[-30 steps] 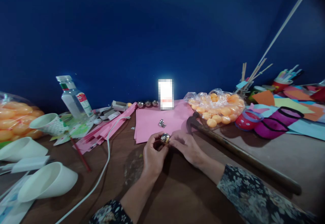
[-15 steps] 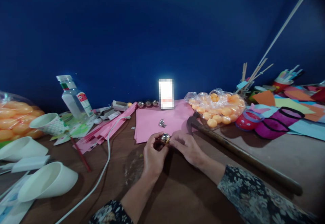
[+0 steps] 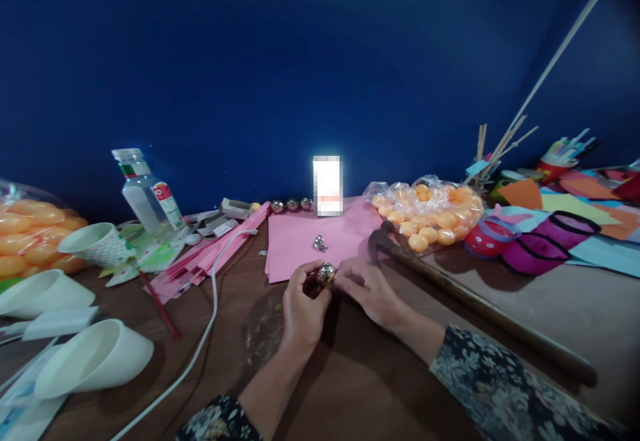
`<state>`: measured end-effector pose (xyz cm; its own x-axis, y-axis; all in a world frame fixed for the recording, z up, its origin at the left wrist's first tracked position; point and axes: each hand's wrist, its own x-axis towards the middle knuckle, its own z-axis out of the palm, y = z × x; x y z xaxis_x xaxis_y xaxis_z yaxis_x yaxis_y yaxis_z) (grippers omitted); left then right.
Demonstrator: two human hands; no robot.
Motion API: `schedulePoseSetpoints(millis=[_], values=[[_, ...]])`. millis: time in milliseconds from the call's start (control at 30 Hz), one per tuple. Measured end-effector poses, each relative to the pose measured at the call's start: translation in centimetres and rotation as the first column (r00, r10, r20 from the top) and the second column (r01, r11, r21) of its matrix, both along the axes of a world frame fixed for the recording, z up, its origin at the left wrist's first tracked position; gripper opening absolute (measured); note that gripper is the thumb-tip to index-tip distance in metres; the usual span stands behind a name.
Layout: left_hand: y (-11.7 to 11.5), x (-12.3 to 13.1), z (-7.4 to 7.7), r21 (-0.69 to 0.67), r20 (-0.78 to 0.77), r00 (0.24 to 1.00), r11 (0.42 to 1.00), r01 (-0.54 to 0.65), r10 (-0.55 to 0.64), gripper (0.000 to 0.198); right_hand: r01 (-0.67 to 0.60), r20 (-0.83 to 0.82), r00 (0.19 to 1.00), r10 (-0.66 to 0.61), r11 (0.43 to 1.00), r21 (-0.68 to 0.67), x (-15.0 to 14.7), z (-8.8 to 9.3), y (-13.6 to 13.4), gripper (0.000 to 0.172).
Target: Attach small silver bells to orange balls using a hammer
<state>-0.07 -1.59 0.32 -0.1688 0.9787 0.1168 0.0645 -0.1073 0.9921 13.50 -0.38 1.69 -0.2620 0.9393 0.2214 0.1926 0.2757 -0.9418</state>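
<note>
Between the thumb and fingers of my left hand (image 3: 306, 311) is a shiny metal ball (image 3: 326, 272), held just in front of the pink paper (image 3: 295, 248). My right hand (image 3: 370, 291) is closed in a pinch, its fingertips against or very close to the ball's right side. Whatever those fingertips may hold is hidden. On the pink paper beyond the ball lies a small cluster of shiny silver pieces (image 3: 321, 244). Several similar metal balls (image 3: 292, 205) stand in a row at the paper's back left edge.
A hammer (image 3: 450, 281) lies beside my right forearm, near a bag of orange balls (image 3: 435, 214). To the left are pink strips (image 3: 210, 248), a white cable (image 3: 214, 301), white cups (image 3: 100, 358) and a clear bottle (image 3: 147, 194). Purple pouches (image 3: 535, 251) lie on the right.
</note>
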Motion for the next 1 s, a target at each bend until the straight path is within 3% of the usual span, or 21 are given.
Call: schedulePoseSetpoints(millis=[733, 1000], values=[[-0.01, 0.09, -0.30, 0.041, -0.017, 0.999, 0.999, -0.030, 0.031, 0.033, -0.016, 0.043, 0.999, 0.015, 1.000, 0.009, -0.03, 0.05, 0.01, 0.015], [0.05, 0.11, -0.68, 0.053, -0.035, 0.998, 0.997, -0.052, 0.054, 0.031, -0.020, -0.069, 0.998, 0.013, 0.996, -0.092, -0.29, -0.05, 0.01, 0.020]])
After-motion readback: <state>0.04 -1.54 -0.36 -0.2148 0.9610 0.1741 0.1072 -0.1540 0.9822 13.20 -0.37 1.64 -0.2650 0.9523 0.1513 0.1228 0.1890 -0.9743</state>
